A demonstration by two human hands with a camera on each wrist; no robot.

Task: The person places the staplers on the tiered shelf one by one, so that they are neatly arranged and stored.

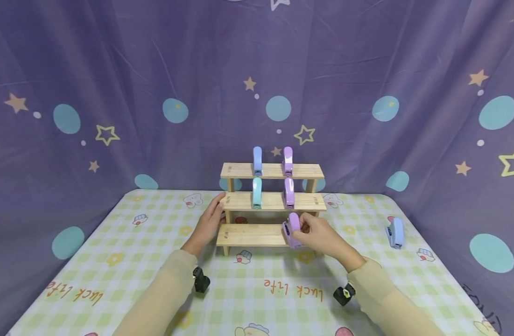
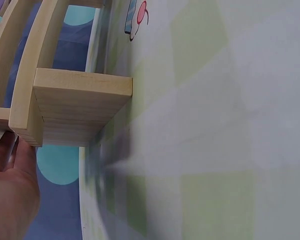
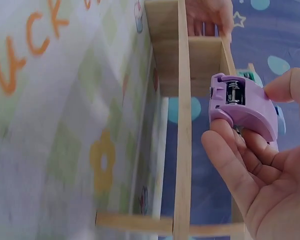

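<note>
In the head view my right hand (image 1: pixel 321 234) grips a purple stapler (image 1: pixel 293 229) at the right part of the lowest step of a wooden three-step rack (image 1: pixel 248 234). The right wrist view has the purple stapler (image 3: pixel 245 104) between thumb and fingers, the shelf edge (image 3: pixel 184 140) beside it. My left hand (image 1: pixel 209 219) rests on the rack's left side, fingertips at the middle step; the left wrist view has its fingers (image 2: pixel 25 157) against the wood. A blue stapler (image 1: pixel 257 161) and a purple stapler (image 1: pixel 287 161) stand on the top step, a teal stapler (image 1: pixel 257 192) and another purple stapler (image 1: pixel 289 192) on the middle one.
A light blue stapler (image 1: pixel 395 232) stands on the table toward the right edge. A green-and-white checked cloth (image 1: pixel 135 266) with printed cupcakes and flowers covers the table. Behind the rack hangs a purple curtain (image 1: pixel 214 70) with stars and dots.
</note>
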